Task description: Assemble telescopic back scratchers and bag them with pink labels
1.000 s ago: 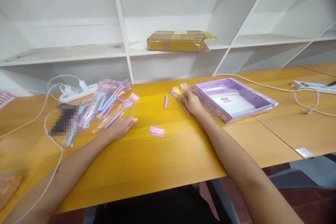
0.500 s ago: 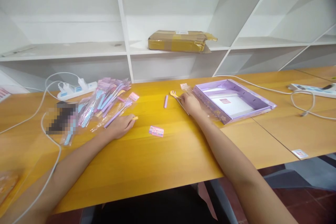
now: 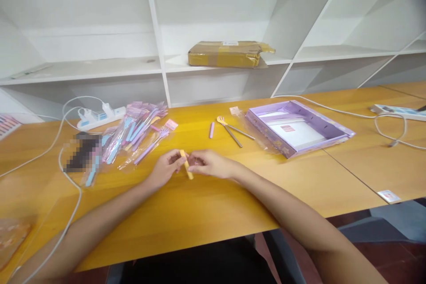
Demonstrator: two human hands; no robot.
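Note:
Between my two hands is a short yellow stick, upright and slightly tilted over the table. My left hand pinches its upper part. My right hand closes on its right side, with fingertips touching it; the small card seen earlier is mostly hidden there. A short purple stick lies behind my hands. To its right are a yellow-headed utensil and a second thin metal-handled piece. Wrapped pastel utensils are heaped to the left of my left hand.
A purple open box with a utensil inside sits at the right. White cables and a power strip lie at the left, another strip at far right. A taped carton rests on the shelf.
My right hand has let go of the yellow-headed utensil and moved left to meet my left hand. My left hand has moved right, and the yellow stick now shows more fully.

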